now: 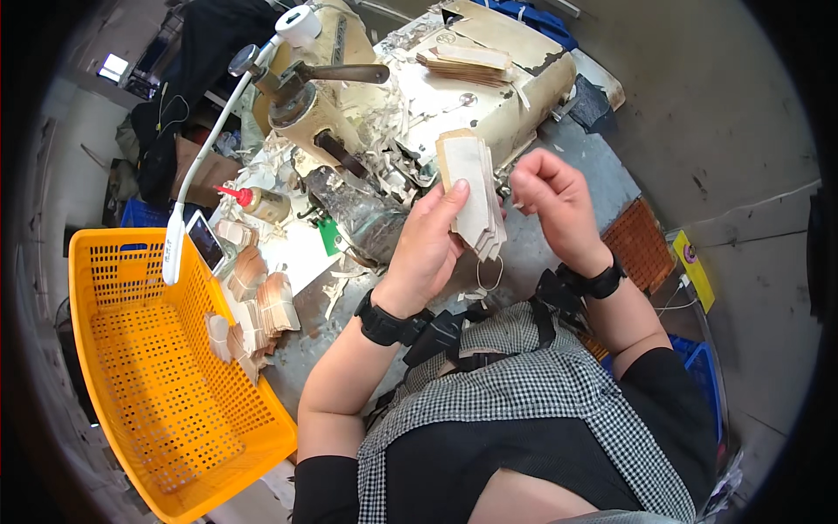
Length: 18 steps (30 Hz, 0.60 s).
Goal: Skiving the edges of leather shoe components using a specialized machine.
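Bright, even daylight fills the scene, with a window (113, 65) glowing at ten o'clock. Shadows stay soft. Focus is sharp at centre; fisheye bending and black vignetting ring every edge.

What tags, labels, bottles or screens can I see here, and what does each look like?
Stack of tags: held fanned in left hand, pale beige rectangles.
Tag bundles: on table by the orange basket, tan.
Phone: leaning left of the machine, lit screen.
Bottle: lying there, yellowish, red nozzle.
Green tag: under the machine.
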Available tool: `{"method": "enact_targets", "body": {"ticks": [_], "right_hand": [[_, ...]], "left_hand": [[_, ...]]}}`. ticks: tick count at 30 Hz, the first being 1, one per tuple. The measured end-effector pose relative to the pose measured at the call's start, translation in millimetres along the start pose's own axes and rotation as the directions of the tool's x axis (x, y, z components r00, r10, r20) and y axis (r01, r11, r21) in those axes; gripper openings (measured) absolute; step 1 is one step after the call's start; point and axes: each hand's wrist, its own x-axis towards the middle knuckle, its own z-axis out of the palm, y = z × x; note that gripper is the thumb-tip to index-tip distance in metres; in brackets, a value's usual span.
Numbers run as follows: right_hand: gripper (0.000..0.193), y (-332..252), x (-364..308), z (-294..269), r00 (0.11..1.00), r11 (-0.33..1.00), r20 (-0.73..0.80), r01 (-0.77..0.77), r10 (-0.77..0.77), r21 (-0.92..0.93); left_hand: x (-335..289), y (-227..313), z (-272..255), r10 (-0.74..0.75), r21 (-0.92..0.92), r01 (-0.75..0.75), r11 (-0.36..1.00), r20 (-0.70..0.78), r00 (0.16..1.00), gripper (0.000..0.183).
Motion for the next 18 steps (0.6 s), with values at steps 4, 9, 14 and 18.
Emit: {"method": "enact_targets", "body": {"ticks": [4,9,14,18], "right_hand": [[0.012,-0.1,1.2,-25.1,0.997,0.979,0.039,-0.057,0.066,-0.194],[0.024,13.6,-6.8,-23.9,0.997,0.940,-0.078,-0.052,0.027,-0.337],[0.057,3.9,-17.8,-30.8,0.953,0.859,0.298,0.195,-0.051,-0.474],[0.049,37.2,-42.4,-60.1,0.940,0.717,0.339,0.212,0.035,-0.664]], "left_hand": [[-3.8,1.1,-2.9,-0.024,-0.042,0.022,0.999,-0.050,0.998,0.039],[-6.8,-12.1,-9.3,-0.021,0.210,0.024,0.977,-0.013,1.000,0.036],[4.3,-56.4,-14.8,0.191,0.917,-0.257,0.304,0.206,0.960,0.039],[27.3,-106.2,-26.6,0.248,0.925,-0.361,0.120,0.324,0.913,0.040]]}}
